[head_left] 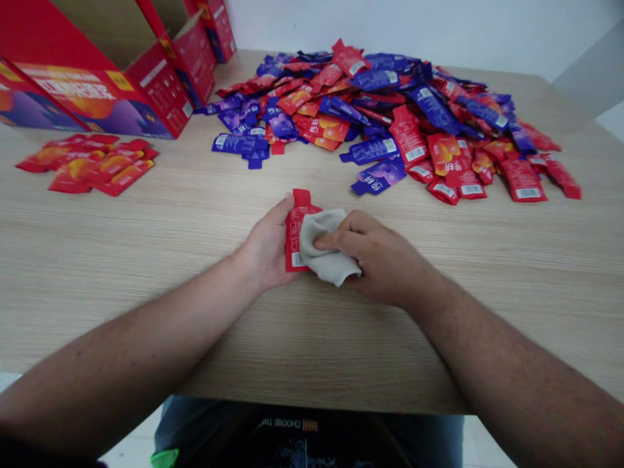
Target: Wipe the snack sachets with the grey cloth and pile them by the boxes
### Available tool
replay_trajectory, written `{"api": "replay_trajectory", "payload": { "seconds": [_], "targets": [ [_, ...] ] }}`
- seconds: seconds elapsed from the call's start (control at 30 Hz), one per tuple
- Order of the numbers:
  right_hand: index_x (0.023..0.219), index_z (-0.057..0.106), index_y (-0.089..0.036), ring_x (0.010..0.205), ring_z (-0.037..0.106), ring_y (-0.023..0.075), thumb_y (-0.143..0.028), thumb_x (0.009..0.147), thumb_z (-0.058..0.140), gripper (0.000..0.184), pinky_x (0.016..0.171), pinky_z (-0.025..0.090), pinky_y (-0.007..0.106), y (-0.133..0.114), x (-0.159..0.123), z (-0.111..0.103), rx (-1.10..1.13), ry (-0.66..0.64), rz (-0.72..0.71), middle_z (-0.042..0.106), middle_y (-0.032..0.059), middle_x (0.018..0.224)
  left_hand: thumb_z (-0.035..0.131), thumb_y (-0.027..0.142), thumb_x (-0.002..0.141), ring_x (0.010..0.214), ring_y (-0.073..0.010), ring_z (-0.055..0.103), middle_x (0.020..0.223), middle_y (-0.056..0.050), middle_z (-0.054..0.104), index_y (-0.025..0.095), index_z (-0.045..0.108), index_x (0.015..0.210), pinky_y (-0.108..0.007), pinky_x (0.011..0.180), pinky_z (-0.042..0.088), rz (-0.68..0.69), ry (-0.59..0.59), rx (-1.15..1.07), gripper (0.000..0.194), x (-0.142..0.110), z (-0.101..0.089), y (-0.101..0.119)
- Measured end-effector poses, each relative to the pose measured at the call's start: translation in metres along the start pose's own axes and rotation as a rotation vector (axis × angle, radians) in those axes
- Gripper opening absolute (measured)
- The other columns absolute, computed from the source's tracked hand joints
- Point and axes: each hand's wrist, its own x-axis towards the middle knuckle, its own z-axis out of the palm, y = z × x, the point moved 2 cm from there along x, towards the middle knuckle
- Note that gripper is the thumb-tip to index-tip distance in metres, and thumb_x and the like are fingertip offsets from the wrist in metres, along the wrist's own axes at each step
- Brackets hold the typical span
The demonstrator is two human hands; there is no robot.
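My left hand [270, 246] grips a red pouch [295, 235] by its left side, with the thumb near its narrow top. The pouch's printed back, with a barcode at the bottom, faces up. In my right hand [377, 253] is a bunched pale grey cloth [324, 244], pressed against the right part of the pouch and covering it. The fingers of my right hand are closed on the cloth. Both hands are over the table, in front of a heap of red and blue pouches [361, 104]. A blue pouch [377, 177] lies at the heap's near edge.
A small stack of red pouches [92, 162] lies on the left of the wooden table [146, 260]. Behind it stand open red cardboard boxes [158, 88]. The table's near edge runs just in front of my lap. A white wall [414, 26] rises behind the heap.
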Motion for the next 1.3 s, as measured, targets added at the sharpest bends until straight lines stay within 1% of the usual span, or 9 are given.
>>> {"api": "replay_trajectory", "payload": {
  "seconds": [0.1,0.23,0.37,0.57,0.7,0.93,1.07,1.2,1.3],
  "targets": [
    [0.129,0.077,-0.026,0.1,0.068,0.0239,-0.026,0.088,0.082,0.041,0.086,0.056,0.036,0.0,-0.001,0.001,0.02,-0.046,-0.007,0.068,0.0076,0.116,0.035,0.05,0.114,0.065,-0.0208,0.074,0.075,-0.008,0.076,0.017,0.072,0.083,-0.031,0.063,0.061,0.013,0.018,-0.01,0.059,0.001,-0.001,0.001],
    [0.128,0.077,-0.024,0.1,0.067,0.0259,-0.027,0.088,0.081,0.041,0.085,0.055,0.038,0.003,0.0,-0.002,-0.052,0.051,0.045,0.068,0.0103,0.116,0.035,0.046,0.115,0.07,-0.0214,0.076,0.08,-0.009,0.079,0.016,0.074,0.087,-0.034,0.069,0.064,0.063,-0.009,-0.018,0.057,0.004,-0.003,0.002],
    [0.128,0.077,-0.026,0.098,0.067,0.0231,-0.027,0.088,0.081,0.04,0.086,0.056,0.036,0.005,0.0,0.001,0.012,-0.037,-0.013,0.068,0.0082,0.118,0.038,0.045,0.115,0.066,-0.0197,0.074,0.076,-0.008,0.078,0.016,0.074,0.085,-0.031,0.064,0.063,0.05,0.012,-0.013,0.055,0.004,-0.003,0.002],
    [0.129,0.077,-0.022,0.095,0.064,0.0267,-0.027,0.09,0.078,0.039,0.083,0.055,0.04,0.02,0.0,-0.01,-0.094,0.149,0.005,0.068,0.0096,0.104,0.043,0.042,0.113,0.074,-0.022,0.078,0.082,-0.009,0.08,0.015,0.076,0.092,-0.035,0.075,0.067,0.077,0.001,-0.004,0.047,0.004,-0.003,0.002],
    [0.128,0.077,-0.022,0.092,0.064,0.0257,-0.027,0.092,0.076,0.037,0.079,0.054,0.039,0.018,-0.001,-0.011,-0.065,0.203,-0.031,0.068,0.0091,0.102,0.044,0.042,0.112,0.08,-0.0256,0.08,0.081,-0.009,0.078,0.015,0.075,0.092,-0.04,0.081,0.067,0.071,-0.003,0.031,0.046,0.002,-0.003,0.002],
    [0.127,0.077,-0.026,0.097,0.067,0.0219,-0.026,0.088,0.081,0.039,0.081,0.056,0.034,0.004,-0.002,-0.005,0.036,-0.042,-0.082,0.068,0.0071,0.116,0.038,0.044,0.114,0.066,-0.0185,0.075,0.074,-0.007,0.077,0.016,0.074,0.085,-0.028,0.063,0.062,0.064,0.069,0.031,0.054,-0.002,0.001,0.007],
    [0.128,0.077,-0.024,0.097,0.068,0.0236,-0.025,0.088,0.08,0.041,0.082,0.056,0.036,0.005,-0.002,-0.007,-0.042,0.036,-0.022,0.067,0.0091,0.115,0.037,0.046,0.114,0.068,-0.0194,0.075,0.078,-0.007,0.079,0.017,0.074,0.086,-0.031,0.067,0.064,0.08,0.025,-0.002,0.054,-0.001,-0.001,0.008],
    [0.127,0.078,-0.025,0.096,0.068,0.0234,-0.023,0.085,0.084,0.042,0.084,0.056,0.037,0.005,0.0,-0.003,-0.017,-0.051,-0.005,0.067,0.0087,0.117,0.04,0.046,0.113,0.066,-0.0194,0.073,0.074,-0.005,0.076,0.019,0.073,0.086,-0.032,0.067,0.063,0.07,0.049,-0.002,0.05,-0.001,-0.004,0.007],
    [0.127,0.077,-0.024,0.098,0.067,0.025,-0.025,0.086,0.083,0.042,0.083,0.055,0.038,0.008,0.0,-0.003,-0.061,-0.002,0.033,0.067,0.0095,0.115,0.039,0.044,0.113,0.069,-0.0196,0.074,0.076,-0.005,0.077,0.019,0.071,0.087,-0.032,0.07,0.064,0.088,0.052,-0.03,0.049,-0.001,-0.002,0.008]
  ]
}}
